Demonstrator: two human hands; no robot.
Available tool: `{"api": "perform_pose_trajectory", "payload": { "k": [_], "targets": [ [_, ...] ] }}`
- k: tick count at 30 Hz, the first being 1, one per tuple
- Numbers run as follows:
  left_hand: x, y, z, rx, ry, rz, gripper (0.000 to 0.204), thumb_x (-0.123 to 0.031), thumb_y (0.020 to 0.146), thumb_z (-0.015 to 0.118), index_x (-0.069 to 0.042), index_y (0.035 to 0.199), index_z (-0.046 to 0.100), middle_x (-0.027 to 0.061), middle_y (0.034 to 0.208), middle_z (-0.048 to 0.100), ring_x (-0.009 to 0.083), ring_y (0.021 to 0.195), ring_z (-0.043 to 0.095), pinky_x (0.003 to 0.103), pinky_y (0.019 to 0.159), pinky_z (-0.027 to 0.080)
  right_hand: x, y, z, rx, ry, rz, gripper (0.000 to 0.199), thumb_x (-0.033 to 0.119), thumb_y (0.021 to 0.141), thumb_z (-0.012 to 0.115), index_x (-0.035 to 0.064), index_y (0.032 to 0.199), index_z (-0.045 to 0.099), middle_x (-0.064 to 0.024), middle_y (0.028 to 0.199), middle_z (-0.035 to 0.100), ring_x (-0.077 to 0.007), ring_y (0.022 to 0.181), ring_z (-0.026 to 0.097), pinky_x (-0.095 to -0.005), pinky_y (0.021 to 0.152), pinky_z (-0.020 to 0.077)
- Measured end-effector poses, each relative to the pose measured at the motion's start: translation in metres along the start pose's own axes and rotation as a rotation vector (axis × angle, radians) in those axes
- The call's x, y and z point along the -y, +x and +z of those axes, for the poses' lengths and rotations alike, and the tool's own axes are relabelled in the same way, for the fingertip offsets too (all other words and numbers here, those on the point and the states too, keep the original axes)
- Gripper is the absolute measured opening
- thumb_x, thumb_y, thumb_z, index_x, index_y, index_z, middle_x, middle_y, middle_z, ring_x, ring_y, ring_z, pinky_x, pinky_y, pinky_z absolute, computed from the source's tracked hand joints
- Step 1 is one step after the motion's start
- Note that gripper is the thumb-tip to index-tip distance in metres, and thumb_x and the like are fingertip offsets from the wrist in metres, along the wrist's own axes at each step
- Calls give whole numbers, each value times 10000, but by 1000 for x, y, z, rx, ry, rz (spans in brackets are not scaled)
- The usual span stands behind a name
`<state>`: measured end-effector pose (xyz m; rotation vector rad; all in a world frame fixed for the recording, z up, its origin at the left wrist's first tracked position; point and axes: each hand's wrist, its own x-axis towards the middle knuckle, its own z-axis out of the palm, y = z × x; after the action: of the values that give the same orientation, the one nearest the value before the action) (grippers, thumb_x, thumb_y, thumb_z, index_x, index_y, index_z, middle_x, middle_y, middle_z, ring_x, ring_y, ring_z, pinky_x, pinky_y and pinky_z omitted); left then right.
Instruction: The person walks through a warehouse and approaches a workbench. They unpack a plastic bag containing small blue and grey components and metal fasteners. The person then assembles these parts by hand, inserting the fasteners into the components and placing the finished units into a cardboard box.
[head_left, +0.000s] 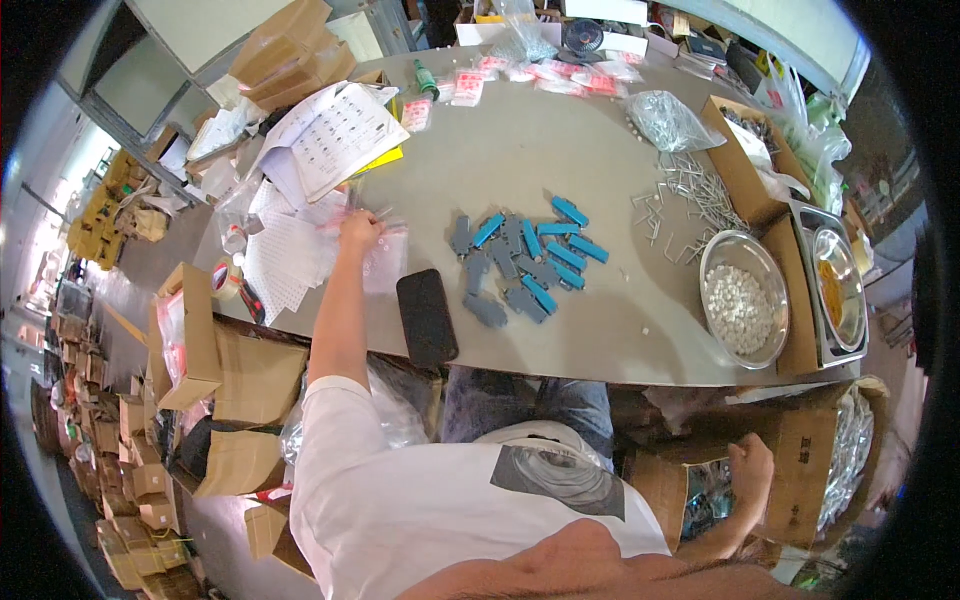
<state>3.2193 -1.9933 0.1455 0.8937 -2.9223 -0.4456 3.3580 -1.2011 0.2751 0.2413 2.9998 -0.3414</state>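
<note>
Head view: from my remote seat I see a grey counter.
Left hand: the left hand curls its fingers at the clear plastic bag, on the counter's left; I cannot tell whether they pinch it.
Right hand: the right hand is bent beside the open cardboard box, below the counter's near right edge; I cannot tell whether it grasps anything.
Blue and grey pieces: clustered mid-counter, right of a dark phone.
Metal bowl: near right, holding small white pieces.
Bent metal rods: scattered beyond the bowl.
</note>
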Motion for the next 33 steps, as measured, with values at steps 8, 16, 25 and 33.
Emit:
{"api": "perform_pose_trajectory", "payload": {
  "k": [8, 16, 25, 33],
  "targets": [
    [6, -2, -4, -185, -121, 133, 274, -235, 799, 649, -33, 983, 666, 177, 922, 670, 318, 857, 644, 409, 760, 493, 107, 44, 14, 165, 152, -376, 240, 122, 756, 687, 7, 924, 561, -191, 878, 613, -396, 847, 572, -456, 720, 454],
    [-51, -67, -36, -761, -404, 485, 148, -126, 868, 571, 0, 863, 650, 173, 714, 619, 317, 646, 595, 400, 598, 452, 160, 50, 33, 271, 208, -522, 277, 150, 777, 678, 26, 1011, 595, -184, 954, 632, -381, 900, 590, -447, 781, 471],
    [-171, -269, -2, -67, -1101, 360, 125, -65, 780, 731, -14, 727, 630, 19, 572, 511, 80, 534, 448, 260, 485, 362, 249, 38, 71, 338, 351, -1057, 256, 112, 759, 701, 50, 992, 611, -169, 982, 620, -370, 906, 591, -430, 756, 486],
    [-185, -326, 25, 54, -909, 434, 101, -54, 752, 721, -36, 830, 660, 109, 721, 597, 205, 629, 576, 294, 567, 445, 289, 21, 72, 240, 640, -1229, 315, 69, 728, 723, 64, 1025, 617, -118, 973, 623, -342, 885, 597, -414, 745, 498]
  ]
}}
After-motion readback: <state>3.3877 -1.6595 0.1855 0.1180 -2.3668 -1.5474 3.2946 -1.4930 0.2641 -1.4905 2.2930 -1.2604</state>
